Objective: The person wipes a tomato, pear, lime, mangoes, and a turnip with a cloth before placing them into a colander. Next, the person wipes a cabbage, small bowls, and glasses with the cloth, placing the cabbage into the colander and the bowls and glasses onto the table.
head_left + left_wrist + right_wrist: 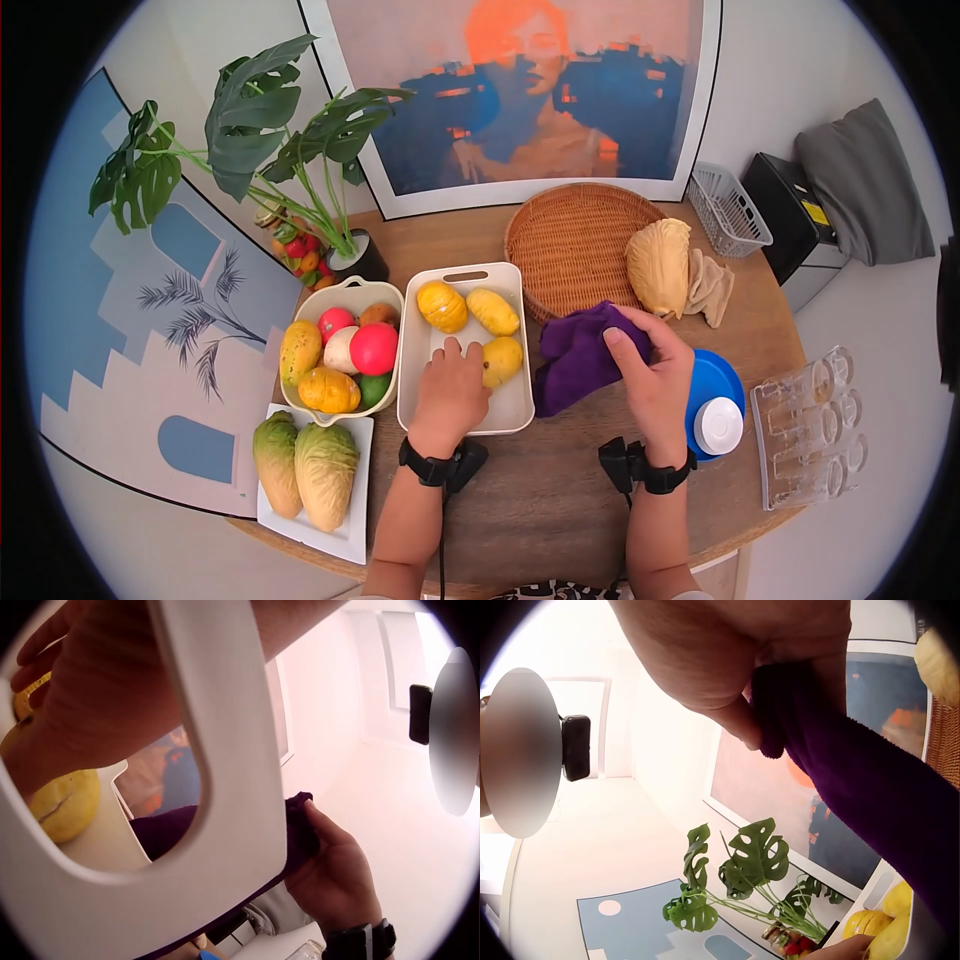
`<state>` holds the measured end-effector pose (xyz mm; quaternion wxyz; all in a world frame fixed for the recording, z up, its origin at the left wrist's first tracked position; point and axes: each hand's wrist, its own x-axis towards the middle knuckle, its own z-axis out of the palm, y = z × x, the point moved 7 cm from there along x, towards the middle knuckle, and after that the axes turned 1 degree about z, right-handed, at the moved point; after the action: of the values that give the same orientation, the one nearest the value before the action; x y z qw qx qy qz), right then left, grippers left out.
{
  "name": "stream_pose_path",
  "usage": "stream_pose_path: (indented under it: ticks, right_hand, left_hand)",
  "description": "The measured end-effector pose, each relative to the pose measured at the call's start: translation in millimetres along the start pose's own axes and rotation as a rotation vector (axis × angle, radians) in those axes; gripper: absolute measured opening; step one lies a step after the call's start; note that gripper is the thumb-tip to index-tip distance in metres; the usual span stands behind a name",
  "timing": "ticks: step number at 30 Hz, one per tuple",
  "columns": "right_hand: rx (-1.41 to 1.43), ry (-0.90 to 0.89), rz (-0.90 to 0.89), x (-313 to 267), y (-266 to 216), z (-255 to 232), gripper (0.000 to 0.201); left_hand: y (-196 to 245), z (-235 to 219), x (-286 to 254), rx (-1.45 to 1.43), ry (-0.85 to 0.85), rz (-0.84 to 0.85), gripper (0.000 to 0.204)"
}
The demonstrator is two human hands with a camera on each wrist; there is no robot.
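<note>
A white tray [515,415] holds yellow fruits, among them a round ridged one [442,307] and a smooth one [502,361]. My left hand [452,395] reaches down inside the tray beside the smooth fruit, its fingers loosely extended; whether they touch anything is hidden. The left wrist view shows this hand [112,697] behind the tray's handle rim [240,750], with a yellow fruit [71,806] below. Right of the tray, my right hand [658,385] pinches a purple cloth [575,360] by its upper end; the cloth [870,787] hangs folded from the fingers in the right wrist view.
Left of the tray stand a basket [290,395] of colourful fruits and a white plate [350,535] with two cabbages. Behind are a potted plant [360,262] and a wicker tray [570,245] beside another cabbage [660,268]. A blue plate [705,375] and glasses [825,425] stand right.
</note>
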<state>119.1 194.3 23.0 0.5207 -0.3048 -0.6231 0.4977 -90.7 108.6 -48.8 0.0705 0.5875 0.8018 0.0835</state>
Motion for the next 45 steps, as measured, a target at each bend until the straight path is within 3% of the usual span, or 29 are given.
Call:
stream_pose_path:
  ticks: [3, 6, 8, 9, 11, 12, 15, 18, 20, 23, 25, 29, 31, 33, 40, 44, 45]
  right_hand:
    - [0.000, -0.005, 0.002, 0.8, -1.0, 0.3, 0.027]
    - [0.025, -0.010, 0.017, -0.5, -0.7, 1.9, 0.027]
    - [0.048, -0.008, 0.025, -0.4, -0.4, 1.9, 0.027]
    - [0.127, -0.046, 0.047, -0.8, 1.1, 4.2, 0.027]
    - [0.204, -0.080, 0.068, -1.1, 2.6, 7.3, 0.026]
    - [0.262, -0.111, 0.025, -1.0, -0.6, 12.0, 0.027]
    - [0.293, -0.200, -0.045, -3.6, -7.0, 22.6, 0.030]
    - [0.224, -0.301, -0.094, -8.7, -11.1, 35.5, 0.033]
    - [0.042, -0.347, -0.260, -13.9, -21.3, 44.4, 0.033]
    - [0.077, -0.377, -0.241, -13.3, -22.4, 44.1, 0.037]
    - [0.067, -0.388, -0.255, -14.0, -24.4, 44.7, 0.037]
    - [0.024, -0.356, -0.292, -14.8, -26.6, 44.9, 0.040]
    - [0.034, -0.340, -0.291, -13.0, -26.5, 41.8, 0.043]
    - [0.231, -0.309, -0.191, -9.0, -21.1, 36.0, 0.045]
    - [0.537, -0.309, 0.058, -2.5, -3.4, 24.0, 0.034]
    - [0.496, -0.258, 0.089, -3.0, -6.7, 15.6, 0.031]
    - [0.504, -0.212, 0.166, -3.8, 0.5, 11.9, 0.030]
  left_hand:
    - [-2.7, -3.0, 2.1, -0.060, 0.056, -0.020, 0.047]
    - [-2.6, -12.2, -1.8, -0.180, 0.008, -0.084, 0.049]
    - [2.9, -22.6, -4.0, -0.495, 0.072, -0.067, 0.050]
    - [8.1, -29.1, -6.5, -0.494, 0.070, -0.064, 0.050]
    - [22.7, -40.0, -11.4, -0.861, 0.056, -0.017, 0.053]
    - [26.8, -39.0, -13.2, -0.863, 0.056, -0.016, 0.053]
    - [47.5, -48.2, -23.9, -1.256, 0.133, 0.180, 0.060]
    - [60.0, -52.6, -29.9, -1.280, 0.210, 0.283, 0.061]
    - [61.8, -52.3, -31.6, -1.239, 0.243, 0.296, 0.063]
    - [63.9, -54.2, -32.6, -1.181, 0.290, 0.324, 0.065]
    - [64.6, -57.9, -35.4, -1.050, 0.421, 0.360, 0.064]
    - [67.4, -63.1, -40.9, -0.974, 0.466, 0.353, 0.062]
    - [76.9, -68.5, -46.8, -0.835, 0.486, 0.478, 0.063]
    - [82.1, -66.9, -48.7, -0.849, 0.471, 0.503, 0.064]
    - [92.9, -64.5, -50.6, -0.837, 0.472, 0.651, 0.067]
    - [95.9, -67.7, -51.6, -0.874, 0.467, 0.724, 0.064]
    - [95.1, -68.2, -50.8, -0.875, 0.465, 0.726, 0.064]
